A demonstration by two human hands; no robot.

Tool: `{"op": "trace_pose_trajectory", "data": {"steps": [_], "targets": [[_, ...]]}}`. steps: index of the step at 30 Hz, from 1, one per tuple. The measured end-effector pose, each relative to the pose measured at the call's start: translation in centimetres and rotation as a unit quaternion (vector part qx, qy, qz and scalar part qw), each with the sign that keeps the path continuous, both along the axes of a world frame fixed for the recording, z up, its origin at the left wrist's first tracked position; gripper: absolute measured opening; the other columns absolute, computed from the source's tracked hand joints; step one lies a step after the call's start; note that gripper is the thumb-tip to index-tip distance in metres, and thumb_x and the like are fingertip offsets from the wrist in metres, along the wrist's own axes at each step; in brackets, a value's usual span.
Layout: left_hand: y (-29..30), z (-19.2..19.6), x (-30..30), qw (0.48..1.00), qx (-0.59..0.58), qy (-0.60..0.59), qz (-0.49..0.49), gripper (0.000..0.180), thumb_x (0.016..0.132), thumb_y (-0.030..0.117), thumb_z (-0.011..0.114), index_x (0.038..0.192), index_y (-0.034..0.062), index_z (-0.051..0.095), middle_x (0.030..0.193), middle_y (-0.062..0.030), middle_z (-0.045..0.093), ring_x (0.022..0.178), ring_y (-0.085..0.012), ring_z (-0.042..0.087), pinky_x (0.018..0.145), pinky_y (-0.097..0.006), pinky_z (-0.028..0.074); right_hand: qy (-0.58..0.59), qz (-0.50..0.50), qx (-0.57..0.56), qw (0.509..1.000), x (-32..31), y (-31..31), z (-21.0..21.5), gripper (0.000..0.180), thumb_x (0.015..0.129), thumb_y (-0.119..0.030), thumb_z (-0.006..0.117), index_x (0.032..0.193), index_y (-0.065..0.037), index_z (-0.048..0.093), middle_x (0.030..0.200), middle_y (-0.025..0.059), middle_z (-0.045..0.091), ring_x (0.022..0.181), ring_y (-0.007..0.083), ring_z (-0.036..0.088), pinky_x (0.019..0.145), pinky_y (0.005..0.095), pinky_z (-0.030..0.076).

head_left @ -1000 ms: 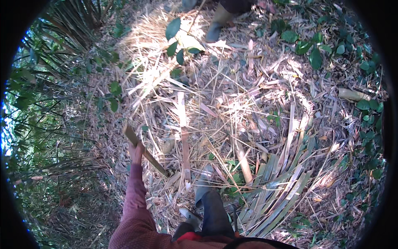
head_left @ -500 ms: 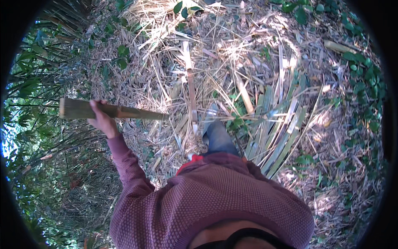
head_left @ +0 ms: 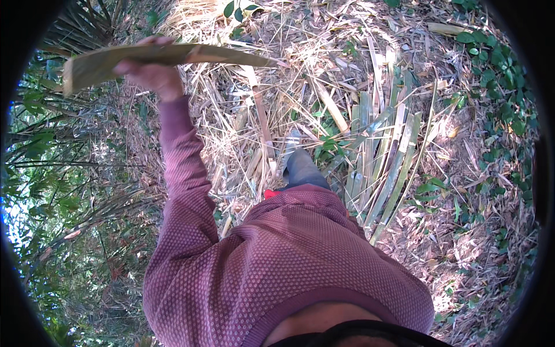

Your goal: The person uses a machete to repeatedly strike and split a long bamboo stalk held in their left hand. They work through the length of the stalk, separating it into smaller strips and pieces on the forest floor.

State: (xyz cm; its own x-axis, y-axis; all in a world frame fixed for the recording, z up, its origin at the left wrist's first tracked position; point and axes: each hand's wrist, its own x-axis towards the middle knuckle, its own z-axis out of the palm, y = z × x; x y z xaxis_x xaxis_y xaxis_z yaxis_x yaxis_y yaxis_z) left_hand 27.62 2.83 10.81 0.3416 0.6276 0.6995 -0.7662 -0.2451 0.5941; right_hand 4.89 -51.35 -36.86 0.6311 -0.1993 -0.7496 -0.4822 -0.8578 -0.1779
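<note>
My left hand [head_left: 156, 78] is raised at the upper left, its fingers wrapped round a split length of bamboo [head_left: 219, 55]. The piece lies nearly level across the view, its wide cut end on the left and its narrow end to the right over the straw. My left arm reaches forward in a maroon sleeve [head_left: 182, 168]. Out of sight is my right hand, with its arm hidden by my body.
Several green bamboo strips [head_left: 396, 168] lie bundled on the ground right of my grey boot [head_left: 303, 168]. Shorter split pieces [head_left: 330, 105] rest among dry straw and leaves. Green undergrowth [head_left: 52, 202] stands at the left, and leafy vines [head_left: 503, 87] grow at the right.
My left hand has lifted the bamboo length forward, up the view, and slightly right. My arm is stretched out farther. The scene on the ground has shifted a little as my head moved.
</note>
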Motion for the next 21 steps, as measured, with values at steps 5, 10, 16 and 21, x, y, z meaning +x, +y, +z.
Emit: {"op": "trace_pose_trajectory", "data": {"steps": [5,10,16,21], "targets": [[-2.8,-7.7,7.6,0.971,0.151,0.137,-0.127,0.055,0.086,0.048,0.046,0.102,-0.004,0.05,0.089,-0.0156,0.061,0.083,-0.0225,0.059,0.081,-0.035,0.045,-0.11,-0.088,0.006,0.99,-1.8,0.0,1.6,0.062,0.071,-0.057,0.051,0.086,0.002,0.06,0.089,0.0248,0.06,0.089,0.0384,0.057,0.076,0.0424,0.046],[-3.2,-4.2,6.1,0.979,0.111,0.169,0.022,0.058,0.086,0.048,0.046,0.115,-0.003,0.043,0.108,-0.0132,0.05,0.098,-0.0179,0.047,0.087,-0.031,0.037,-0.221,-0.108,0.093,0.965,3.1,4.2,9.9,0.048,0.06,-0.039,0.068,0.088,-0.001,0.059,0.081,0.0209,0.061,0.08,0.036,0.06,0.071,0.0423,0.046],[-0.3,-2.9,3.9,0.996,-0.069,-0.031,0.045,0.035,0.088,0.028,0.051,0.11,0.0012,0.045,0.098,-0.0069,0.052,0.088,-0.0143,0.051,0.077,-0.028,0.043,-0.401,-0.103,0.252,0.875,9.4,7.8,12.9,0.023,0.068,-0.018,0.063,0.083,-0.002,0.056,0.06,0.0057,0.054,0.046,0.0151,0.051,0.044,0.0289,0.041],[1.1,-3.8,0.2,0.989,0.036,0.112,0.092,0.032,0.083,0.021,0.061,0.107,0.0016,0.053,0.097,-0.0067,0.058,0.086,-0.0133,0.054,0.083,-0.029,0.044,-0.378,-0.093,0.446,0.806,12.9,14.9,24.9,0.026,0.076,-0.02,0.065,0.093,-0.003,0.054,0.061,0.0007,0.049,0.044,0.0091,0.045,0.039,0.0242,0.039]]}}
